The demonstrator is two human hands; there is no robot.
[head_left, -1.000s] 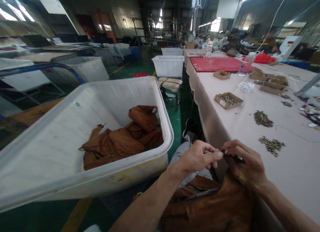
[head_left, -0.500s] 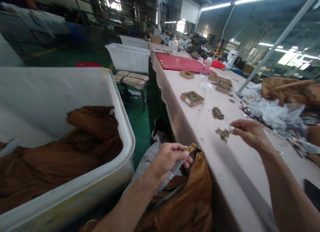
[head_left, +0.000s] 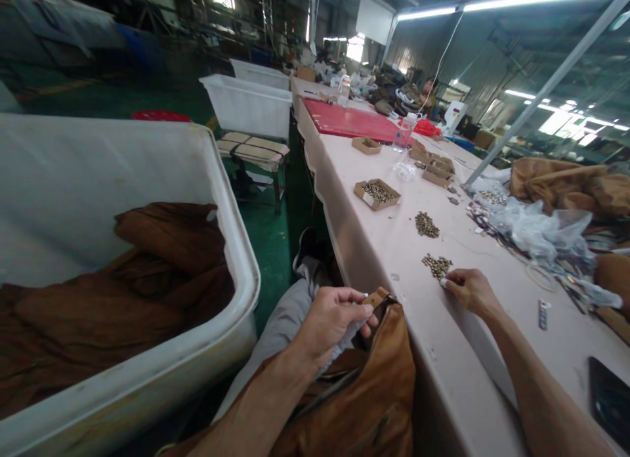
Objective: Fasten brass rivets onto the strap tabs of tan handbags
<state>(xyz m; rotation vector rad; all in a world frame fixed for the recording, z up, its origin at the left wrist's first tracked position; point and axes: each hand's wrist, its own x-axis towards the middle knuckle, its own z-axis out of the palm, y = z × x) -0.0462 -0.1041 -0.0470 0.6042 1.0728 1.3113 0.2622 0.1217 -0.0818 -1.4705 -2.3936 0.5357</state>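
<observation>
My left hand (head_left: 331,320) pinches the tan tab at the corner of a brown garment (head_left: 378,378), which drapes over my lap beside the table edge. Thumb and fingers of my right hand (head_left: 470,291) are closed together at the near edge of a small pile of brass-coloured metal studs (head_left: 437,266) on the table. Something white shows at its fingertips; whether a stud is between them is too small to tell. Just beyond lies a second stud pile (head_left: 426,225). Farther back, a cardboard box (head_left: 361,195) holds more of them.
To my left stands a large white bin (head_left: 241,273) with brown garments (head_left: 147,299) inside. On the table are a red board (head_left: 349,121), a water bottle (head_left: 404,132), plastic bags (head_left: 536,227) and a black phone (head_left: 610,398). A slanted metal pole (head_left: 541,92) rises at the right.
My right hand has moved down and slightly left, lower against the near stud pile. My left hand keeps its hold on the garment. The view has shifted slightly.
</observation>
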